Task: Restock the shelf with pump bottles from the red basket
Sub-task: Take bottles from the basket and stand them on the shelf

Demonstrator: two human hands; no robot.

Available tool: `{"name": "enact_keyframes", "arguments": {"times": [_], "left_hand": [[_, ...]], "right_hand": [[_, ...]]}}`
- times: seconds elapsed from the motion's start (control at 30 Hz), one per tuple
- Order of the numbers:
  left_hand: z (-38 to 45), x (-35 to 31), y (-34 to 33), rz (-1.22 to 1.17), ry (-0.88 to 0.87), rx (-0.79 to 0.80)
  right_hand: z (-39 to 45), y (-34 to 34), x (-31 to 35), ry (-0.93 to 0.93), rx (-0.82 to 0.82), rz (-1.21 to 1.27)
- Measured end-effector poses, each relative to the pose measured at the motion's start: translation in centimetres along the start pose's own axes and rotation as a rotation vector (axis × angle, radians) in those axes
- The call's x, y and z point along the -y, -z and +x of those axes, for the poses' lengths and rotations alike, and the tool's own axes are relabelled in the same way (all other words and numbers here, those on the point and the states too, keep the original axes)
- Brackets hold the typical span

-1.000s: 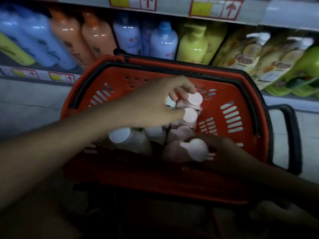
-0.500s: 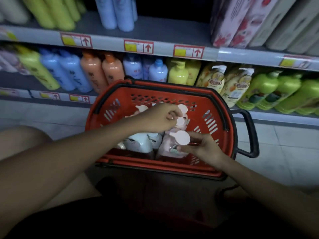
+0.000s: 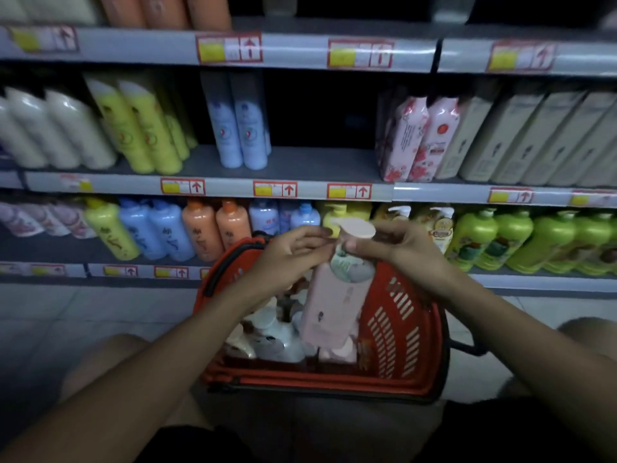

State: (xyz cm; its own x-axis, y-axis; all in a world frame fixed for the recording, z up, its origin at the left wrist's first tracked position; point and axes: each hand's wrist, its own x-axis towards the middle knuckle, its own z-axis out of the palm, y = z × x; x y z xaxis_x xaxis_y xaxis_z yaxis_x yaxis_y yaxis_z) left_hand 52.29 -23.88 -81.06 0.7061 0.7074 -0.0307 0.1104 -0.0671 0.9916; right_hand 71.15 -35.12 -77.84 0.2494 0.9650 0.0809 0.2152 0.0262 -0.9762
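right hand (image 3: pixel 397 250) gripping pink bottle (image 3: pixel 337 302) at neck, axis upright | left hand (image 3: pixel 293 252) pinching pump | shelf gap (image 3: pixel 320 162) lying above, ahead; basket (image 3: pixel 400 329) below

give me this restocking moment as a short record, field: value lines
held item: pink pump bottle, lifted above the basket
right hand: gripping the bottle's neck under the pump head
left hand: fingers at the pump head
red basket: on the floor, more bottles still inside
shelf gap: open space on middle shelf between blue bottles and pink floral bottles
progress: bottle not yet shelved
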Motion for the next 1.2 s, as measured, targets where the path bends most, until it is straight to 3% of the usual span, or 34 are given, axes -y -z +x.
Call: {"name": "enact_keyframes", "arguments": {"times": [0.17,0.33,0.5,0.63,0.87,1.0,1.2], "left_hand": [[1.6,-6.3,0.2,-0.201,-0.166,-0.045],[3.8,-13.3,1.4,-0.017,-0.266,0.042],[4.7,-20.1,-1.3,-0.131,-0.384,-0.041],[4.4,-22.4,-3.6,-0.241,-0.366,-0.066],[3.6,-23.3,-6.5,-0.380,-0.299,0.124],[4.2,-25.3,-9.1,-0.417,-0.292,0.174],[5.9,-26.8,-13.9,-0.508,-0.267,0.192]], "right_hand": [[2.0,2.2,9.2,0.138,-0.146,0.057],[3.8,5.0,17.7,0.250,-0.316,0.081],[4.0,6.7,23.1,0.349,-0.414,0.131],[2.1,7.2,22.4,0.411,-0.404,0.110],[-1.8,9.0,18.6,0.367,-0.544,0.043],[-3.2,10.7,16.9,0.286,-0.531,0.017],[-4.6,13.4,16.6,0.274,-0.708,0.047]]}}
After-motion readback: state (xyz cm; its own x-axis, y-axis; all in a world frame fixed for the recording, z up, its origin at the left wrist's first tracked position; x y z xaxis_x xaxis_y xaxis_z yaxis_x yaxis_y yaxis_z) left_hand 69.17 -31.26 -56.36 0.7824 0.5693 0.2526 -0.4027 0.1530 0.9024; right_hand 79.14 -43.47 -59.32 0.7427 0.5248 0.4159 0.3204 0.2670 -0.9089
